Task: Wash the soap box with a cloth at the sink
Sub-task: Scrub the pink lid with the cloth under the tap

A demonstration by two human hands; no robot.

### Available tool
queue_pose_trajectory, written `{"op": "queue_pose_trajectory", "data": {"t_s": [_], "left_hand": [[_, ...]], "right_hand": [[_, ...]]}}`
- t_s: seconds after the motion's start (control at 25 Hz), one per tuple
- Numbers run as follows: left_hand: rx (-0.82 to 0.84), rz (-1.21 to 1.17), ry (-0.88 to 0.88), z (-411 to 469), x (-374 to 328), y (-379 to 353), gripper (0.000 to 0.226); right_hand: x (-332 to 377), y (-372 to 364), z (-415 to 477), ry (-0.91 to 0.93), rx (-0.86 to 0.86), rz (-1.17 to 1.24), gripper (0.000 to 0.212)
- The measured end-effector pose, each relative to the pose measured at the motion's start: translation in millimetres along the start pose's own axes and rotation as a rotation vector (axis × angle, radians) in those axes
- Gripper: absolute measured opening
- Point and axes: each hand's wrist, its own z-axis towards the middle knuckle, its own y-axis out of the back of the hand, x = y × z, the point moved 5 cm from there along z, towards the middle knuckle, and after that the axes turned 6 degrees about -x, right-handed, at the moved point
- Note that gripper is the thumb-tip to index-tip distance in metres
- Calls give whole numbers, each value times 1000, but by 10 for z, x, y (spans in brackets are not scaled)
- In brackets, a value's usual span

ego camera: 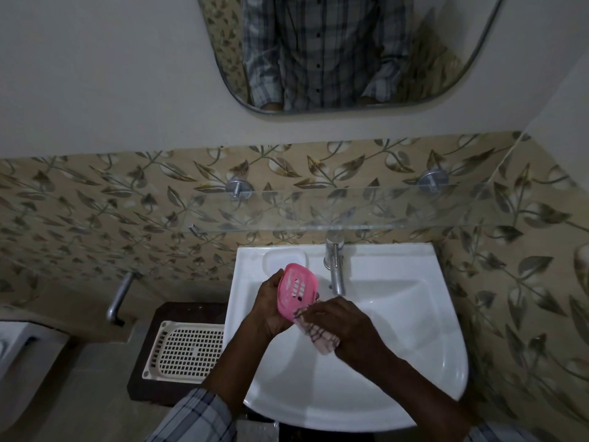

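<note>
A pink plastic soap box with slotted holes is held tilted over the left side of the white sink. My left hand grips it from below and behind. My right hand is closed around a checked pink-and-dark cloth that touches the box's lower edge. A chrome tap stands at the back of the basin; no running water shows.
A glass shelf juts out above the tap. A white perforated tray lies on a dark stand left of the sink. A chrome wall spout is further left. A mirror hangs above.
</note>
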Motion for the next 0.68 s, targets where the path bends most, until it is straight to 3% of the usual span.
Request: {"op": "queue_pose_trajectory", "data": {"t_s": [0.12,0.2,0.28,0.4,0.44,0.56,0.6,0.68], "left_hand": [[14,-16,-70,33,15,33,54],[20,-3,-93,64,69,2,56],[42,25,-64,69,106,-60,61],[39,25,-49,17,25,-47,61],[35,4,-57,9,-1,-34,58],[28,14,-83,14,-42,-89,57],[33,33,-87,23,-38,-124,58],[31,85,-85,6,-25,-161,60]], "right_hand": [[-340,34,44,-362,-116,73,49],[-164,-167,219,-499,-111,133,56],[102,-336,259,-397,-51,72,54],[-12,-193,149,-4,56,28,40],[-182,-140,148,2,72,9,37],[-359,-256,246,-414,20,136,48],[-259,-359,249,-428,-15,126,52],[-82,-418,131,-202,13,111,53]]}}
